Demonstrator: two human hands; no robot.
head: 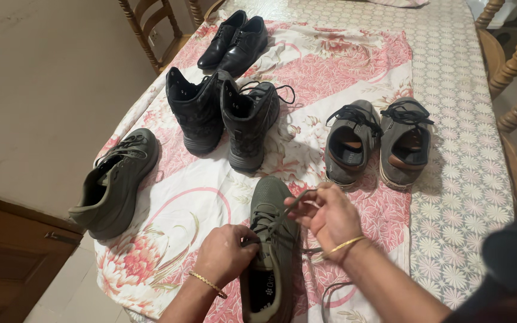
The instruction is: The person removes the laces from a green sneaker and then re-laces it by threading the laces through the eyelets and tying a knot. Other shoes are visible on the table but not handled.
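We observed an olive-green sneaker (270, 251) lying at the near edge of the counter (468, 179), on a pink floral cloth (336, 66) spread over a daisy-patterned cover. Its long axis ran away from us, toe pointing toward the far end and heel opening toward the near edge. The left hand (225, 254) was clenched on the lacing at the sneaker's throat; the right hand (325, 212) pinched a dark lace (294, 203) drawn up taut from the eyelets. Each wrist carried one gold bangle.

Eight shoes were counted, in four pairs: two olive-green sneakers, the second sneaker (115, 182) lying at the left edge of the cloth, toe away; two black ankle boots (222, 116) just beyond the hands; two grey lace-up shoes (378, 140) to the right; and two black dress shoes (233, 42) at the far end.

Open cloth lay between the held sneaker and the left one, and bare patterned cover ran along the counter's right edge. The cloth overhung the left and near edges. Wooden chairs (513, 66) stood close against the right and far sides.
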